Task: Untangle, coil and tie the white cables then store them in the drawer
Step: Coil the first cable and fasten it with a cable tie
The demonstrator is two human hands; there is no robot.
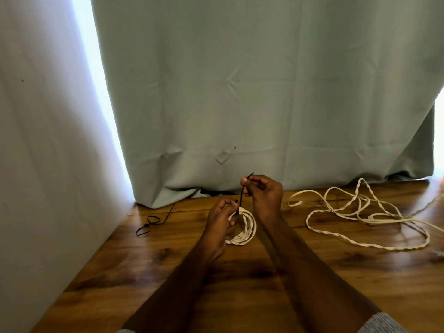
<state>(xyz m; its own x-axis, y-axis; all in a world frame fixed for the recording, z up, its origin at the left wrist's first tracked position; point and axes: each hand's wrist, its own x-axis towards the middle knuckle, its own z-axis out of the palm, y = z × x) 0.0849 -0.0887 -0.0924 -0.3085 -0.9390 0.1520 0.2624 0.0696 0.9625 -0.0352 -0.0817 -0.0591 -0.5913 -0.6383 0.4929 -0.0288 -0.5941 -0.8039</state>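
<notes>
A coiled white cable (245,230) lies at the middle of the wooden table (240,284). My left hand (222,221) grips the coil's left side and pinches the head of a black zip tie (242,197) wrapped round it. The tie's tail runs upward, and my right hand (263,192) pinches it above the coil. Farther right, a tangle of loose white cables (360,217) sprawls across the table, partly twisted, with a plug end (299,203) at its left.
Loose black zip ties (151,223) lie to the left of the coil near the white wall (48,164). A grey-green curtain (264,92) hangs behind the table's far edge. No drawer is in view.
</notes>
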